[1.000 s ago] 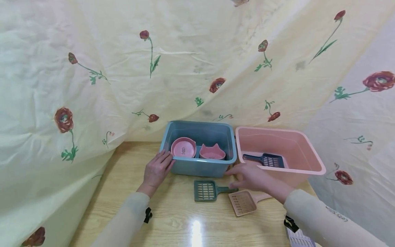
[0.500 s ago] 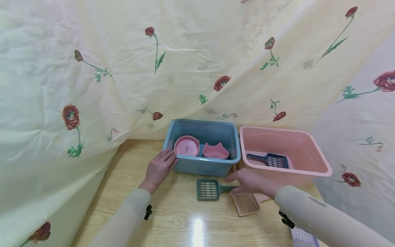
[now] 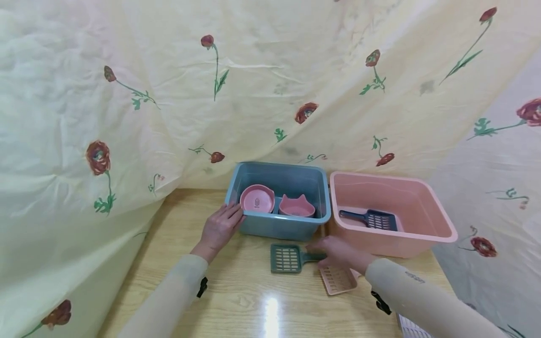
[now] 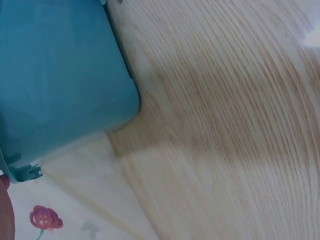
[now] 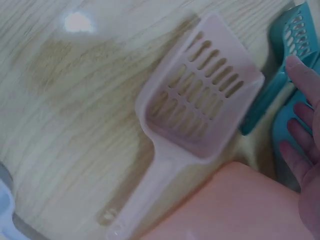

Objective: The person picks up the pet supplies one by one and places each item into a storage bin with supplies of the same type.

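Note:
A blue litter box [image 3: 276,227] stands against the cloth, with a round pink bowl [image 3: 257,199] and a cat-eared pink bowl [image 3: 297,206] inside. My left hand [image 3: 221,227] holds its front left corner, fingers over the rim; the left wrist view shows mostly the box's outer wall [image 4: 65,75]. My right hand [image 3: 340,253] is over the handle of a green litter scoop [image 3: 286,259], in front of the box. In the right wrist view its thumb lies by the green scoop [image 5: 262,102] and its fingers are spread apart, not closed round the handle.
A pink litter box [image 3: 390,239] stands to the right, holding a dark blue scoop [image 3: 380,220]. A pale pink scoop [image 3: 338,280] lies below my right hand. A lilac slotted thing [image 3: 412,327] sits at the front right. Flowered cloth [image 3: 270,84] hangs behind the wooden table [image 3: 236,305].
My right hand has moved slightly down and left, from beside the blue box's corner to over the green scoop's handle. The left hand keeps its place on the box. The head view has shifted a little.

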Motion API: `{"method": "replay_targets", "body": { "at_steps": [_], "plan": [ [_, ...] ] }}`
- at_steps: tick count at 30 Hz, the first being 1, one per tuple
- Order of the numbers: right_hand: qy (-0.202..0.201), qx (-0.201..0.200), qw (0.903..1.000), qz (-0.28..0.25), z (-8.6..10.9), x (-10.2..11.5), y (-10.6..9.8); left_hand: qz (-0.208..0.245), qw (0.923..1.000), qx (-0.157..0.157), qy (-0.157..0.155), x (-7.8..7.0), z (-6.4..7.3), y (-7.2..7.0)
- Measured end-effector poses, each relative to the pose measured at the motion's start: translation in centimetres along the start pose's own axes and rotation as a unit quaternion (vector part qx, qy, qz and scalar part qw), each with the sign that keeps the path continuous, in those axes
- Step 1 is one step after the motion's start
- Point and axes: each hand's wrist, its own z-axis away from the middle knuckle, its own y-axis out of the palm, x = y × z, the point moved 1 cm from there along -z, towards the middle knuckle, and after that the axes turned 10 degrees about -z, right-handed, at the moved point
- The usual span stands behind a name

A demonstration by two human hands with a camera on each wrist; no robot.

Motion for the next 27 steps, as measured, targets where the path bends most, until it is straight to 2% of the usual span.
{"method": "replay_targets", "body": {
  "at_steps": [7,14,20,27],
  "plan": [
    [0.015,-0.018,0.9995,0.023,-0.5,-1.5,1.6,-0.005,0.9999,0.006,0.009,0.2,0.0,-0.1],
    [0.039,-0.013,0.9992,0.000,-1.2,-1.6,2.0,-0.015,0.9997,0.004,0.018,0.2,0.1,-0.2],
    [0.036,-0.016,0.9992,0.008,-1.7,-1.6,2.4,-0.024,0.9995,0.003,0.023,0.3,0.3,-0.2],
    [0.036,-0.019,0.9991,0.007,-2.0,-1.8,2.5,-0.026,0.9992,0.019,0.022,0.3,0.2,-0.2]
  ]
}}
